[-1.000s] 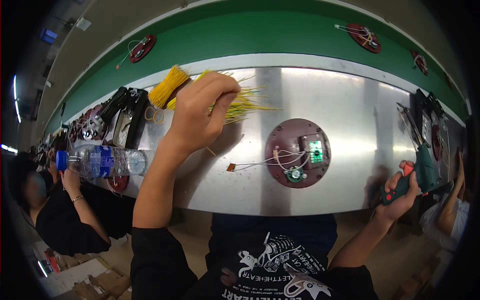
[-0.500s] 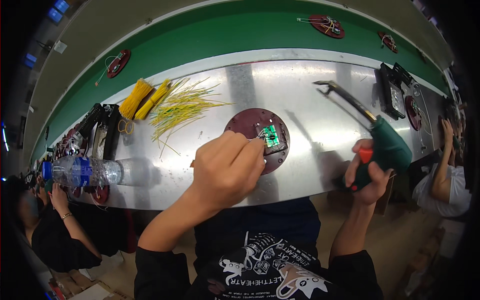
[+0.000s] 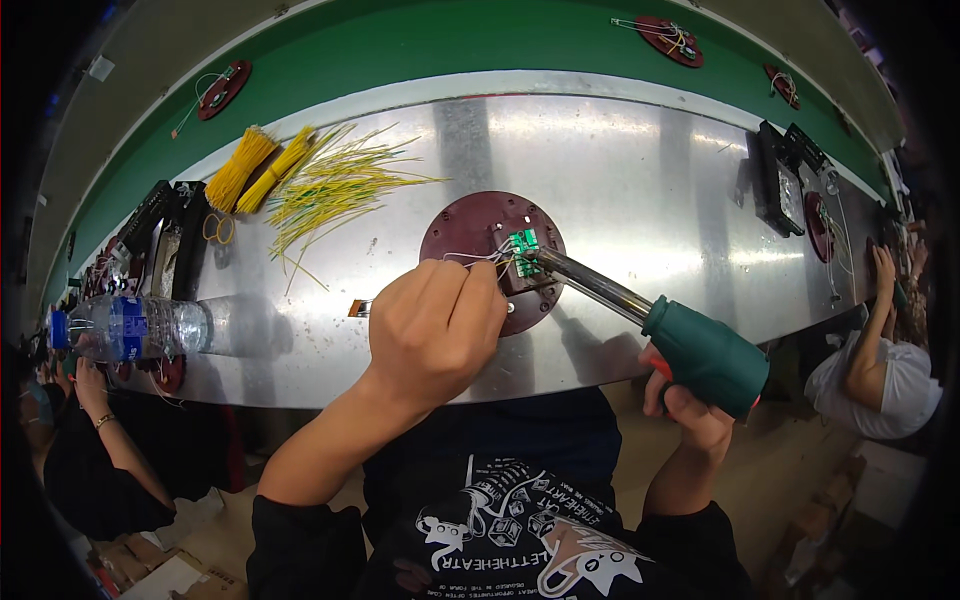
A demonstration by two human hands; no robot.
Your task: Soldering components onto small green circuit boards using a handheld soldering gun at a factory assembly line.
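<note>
A round maroon disc (image 3: 455,225) lies on the metal bench, carrying a small green circuit board (image 3: 526,243) with thin white wires (image 3: 468,256). My left hand (image 3: 435,320) is closed in a pinch at the disc's near left edge, over thin wires that run to the board. Its fingertips are mostly hidden behind the knuckles. In my right hand (image 3: 690,405) is a green soldering gun (image 3: 710,355) with a red trigger, its long barrel slanting up and left. The barrel's tip meets the board's right side.
Yellow wire bundles (image 3: 240,170) and loose yellow-green wires (image 3: 325,200) lie at the back left. A clear bottle (image 3: 165,328) rests on its side at left. Black trays (image 3: 775,185) stand right. More discs (image 3: 670,42) sit on the green strip (image 3: 420,50). Co-workers sit on both sides.
The soldering gun has come down and left, from raised above the bench to touching the board. My left hand keeps its pinch by the disc. The whole view has shifted slightly.
</note>
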